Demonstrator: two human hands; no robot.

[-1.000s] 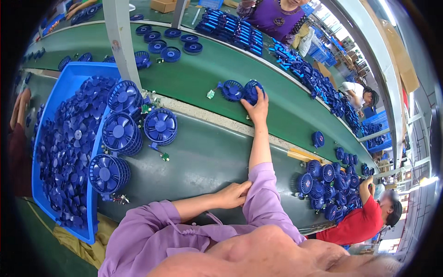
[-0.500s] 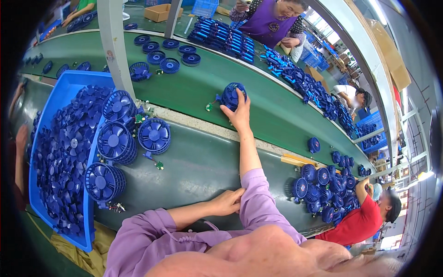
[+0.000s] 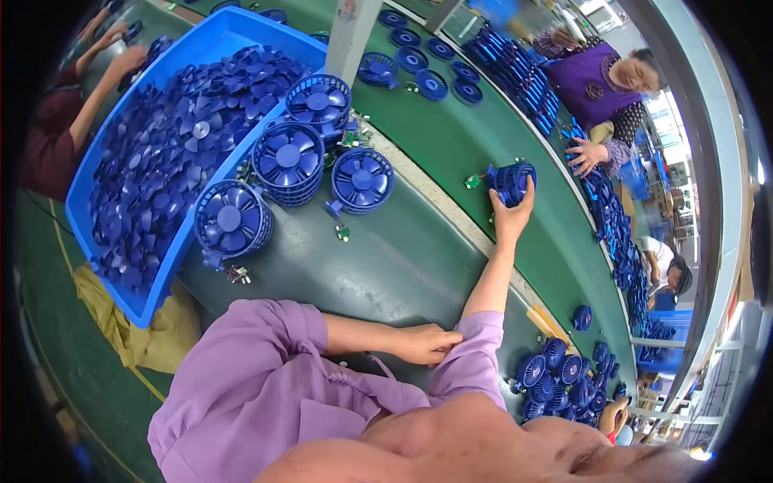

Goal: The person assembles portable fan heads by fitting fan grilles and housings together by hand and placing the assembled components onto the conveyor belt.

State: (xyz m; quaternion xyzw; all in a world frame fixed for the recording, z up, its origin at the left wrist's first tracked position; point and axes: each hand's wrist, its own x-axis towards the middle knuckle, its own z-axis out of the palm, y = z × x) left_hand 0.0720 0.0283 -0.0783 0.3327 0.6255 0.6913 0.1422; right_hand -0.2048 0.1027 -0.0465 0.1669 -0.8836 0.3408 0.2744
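Note:
Out over the green conveyor belt (image 3: 547, 278), my right hand (image 3: 512, 219) has its fingers around a round blue fan housing (image 3: 507, 183). A small green circuit board (image 3: 473, 182) dangles by wires from the housing's left side. My left hand (image 3: 428, 344) is closed at the rolled purple sleeve (image 3: 475, 342) of my right arm, near the elbow; its fingertips are partly hidden. To the left on the dark worktop (image 3: 378, 274), stacked blue fan housings (image 3: 288, 161) with blades inside stand beside another housing (image 3: 362, 180).
A blue tub (image 3: 157, 302) heaped with loose blue fan blades (image 3: 189, 153) stands at left. Blue rings (image 3: 412, 60) lie on the belt's far part. More fan housings (image 3: 555, 378) pile up at right. Across the belt is a co-worker (image 3: 592, 88); a metal post (image 3: 348, 40) rises nearby.
My view has turned, so the tub and stacks appear farther right and higher. My right hand still holds the fan housing over the belt. The co-worker's hand now reaches toward the blue parts.

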